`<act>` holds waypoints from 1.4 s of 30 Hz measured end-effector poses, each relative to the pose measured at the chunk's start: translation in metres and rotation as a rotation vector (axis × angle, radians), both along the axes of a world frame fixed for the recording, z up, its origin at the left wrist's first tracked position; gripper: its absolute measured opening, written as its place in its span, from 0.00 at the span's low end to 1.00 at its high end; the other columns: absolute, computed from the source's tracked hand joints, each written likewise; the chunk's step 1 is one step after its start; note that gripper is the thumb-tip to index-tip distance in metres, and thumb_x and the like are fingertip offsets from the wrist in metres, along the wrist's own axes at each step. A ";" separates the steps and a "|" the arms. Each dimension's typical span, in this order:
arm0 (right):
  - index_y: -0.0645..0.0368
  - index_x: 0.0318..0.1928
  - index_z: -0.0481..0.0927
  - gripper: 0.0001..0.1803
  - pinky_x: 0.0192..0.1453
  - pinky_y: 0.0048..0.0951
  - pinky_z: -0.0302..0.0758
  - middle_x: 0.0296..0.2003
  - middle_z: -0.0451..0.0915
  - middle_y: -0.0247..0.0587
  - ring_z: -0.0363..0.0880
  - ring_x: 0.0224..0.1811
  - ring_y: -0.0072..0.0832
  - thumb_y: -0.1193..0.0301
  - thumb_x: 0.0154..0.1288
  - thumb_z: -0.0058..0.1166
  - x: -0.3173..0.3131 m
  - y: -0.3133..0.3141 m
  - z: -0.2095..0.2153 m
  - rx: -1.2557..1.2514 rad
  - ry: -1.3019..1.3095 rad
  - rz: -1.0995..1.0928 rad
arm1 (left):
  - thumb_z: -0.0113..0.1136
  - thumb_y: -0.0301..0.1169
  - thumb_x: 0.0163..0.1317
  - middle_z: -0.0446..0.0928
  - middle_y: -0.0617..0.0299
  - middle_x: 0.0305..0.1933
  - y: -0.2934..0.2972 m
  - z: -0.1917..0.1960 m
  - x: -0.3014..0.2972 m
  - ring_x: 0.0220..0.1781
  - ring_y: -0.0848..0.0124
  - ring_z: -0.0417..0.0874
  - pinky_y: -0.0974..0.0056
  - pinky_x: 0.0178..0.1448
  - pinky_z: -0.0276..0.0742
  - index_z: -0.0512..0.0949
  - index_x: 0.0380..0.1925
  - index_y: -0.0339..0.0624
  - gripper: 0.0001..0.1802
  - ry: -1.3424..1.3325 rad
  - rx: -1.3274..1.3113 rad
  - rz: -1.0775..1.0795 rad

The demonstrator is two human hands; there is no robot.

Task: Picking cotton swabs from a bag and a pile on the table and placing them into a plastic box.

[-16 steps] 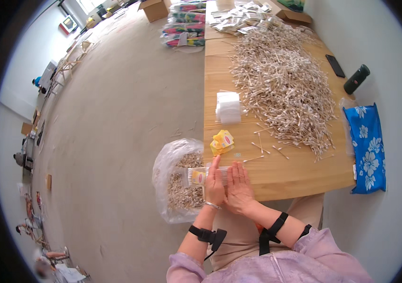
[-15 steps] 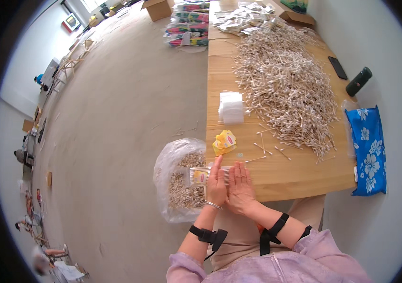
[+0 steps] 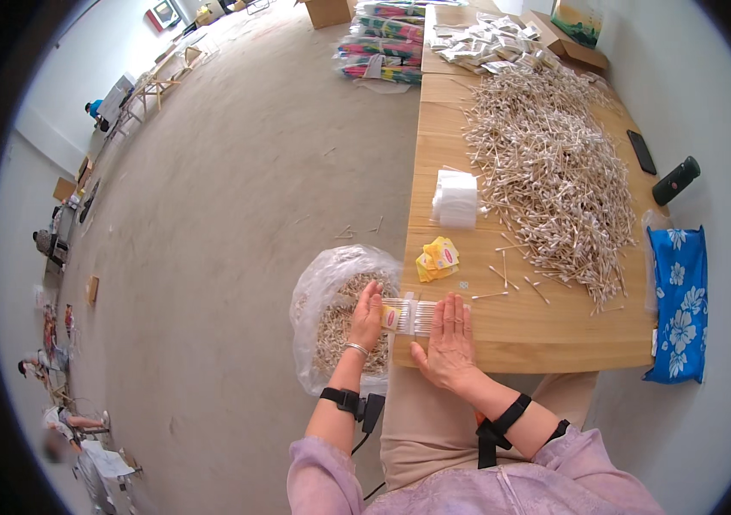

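Note:
A small clear packet of cotton swabs lies at the near left edge of the wooden table. My left hand touches its left end, fingers upright against it. Flat on the table, my right hand presses on the packet's right end with fingers spread. A huge heap of loose cotton swabs covers the table's middle. Small yellow labels lie just beyond the packet.
A clear plastic bag of swabs stands on the floor left of the table. On the table: a white stack of bags, filled packets far off, a black phone, a black cylinder. A blue flowered cloth hangs right.
My hands have moved apart: the right one slid right and flattened on the table, the left stays at the packet's left end. The packet now shows between them.

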State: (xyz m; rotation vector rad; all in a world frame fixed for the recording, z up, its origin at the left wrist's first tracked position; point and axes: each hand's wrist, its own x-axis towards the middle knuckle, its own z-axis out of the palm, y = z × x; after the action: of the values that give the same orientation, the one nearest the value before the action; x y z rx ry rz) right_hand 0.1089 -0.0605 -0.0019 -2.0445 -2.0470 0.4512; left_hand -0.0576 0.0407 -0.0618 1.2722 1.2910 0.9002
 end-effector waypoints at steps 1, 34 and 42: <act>0.76 0.69 0.37 0.54 0.77 0.47 0.27 0.71 0.34 0.66 0.26 0.76 0.53 0.48 0.60 0.49 -0.002 0.000 0.001 0.000 -0.001 0.008 | 0.41 0.42 0.74 0.70 0.51 0.62 0.000 -0.008 -0.002 0.64 0.64 0.70 0.64 0.66 0.65 0.66 0.61 0.34 0.25 -0.155 -0.058 -0.004; 0.79 0.68 0.40 0.54 0.76 0.49 0.30 0.70 0.37 0.69 0.29 0.75 0.57 0.50 0.60 0.51 -0.031 0.013 -0.001 0.050 0.027 0.033 | 0.43 0.42 0.71 0.76 0.49 0.27 -0.008 0.018 0.014 0.30 0.55 0.78 0.55 0.37 0.72 0.74 0.32 0.38 0.19 0.219 0.139 0.110; 0.75 0.69 0.38 0.50 0.77 0.47 0.31 0.72 0.36 0.63 0.28 0.76 0.52 0.53 0.63 0.47 -0.018 0.016 -0.003 0.042 0.127 -0.018 | 0.44 0.41 0.71 0.76 0.47 0.27 -0.008 0.022 0.016 0.30 0.51 0.78 0.54 0.36 0.72 0.73 0.32 0.38 0.18 0.250 0.183 0.110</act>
State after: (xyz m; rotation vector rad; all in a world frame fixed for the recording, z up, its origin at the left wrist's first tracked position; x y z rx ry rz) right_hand 0.0907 -0.0446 -0.0047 -1.9565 -1.9462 0.5166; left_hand -0.0419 0.0328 -0.0396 1.5050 1.5132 0.9775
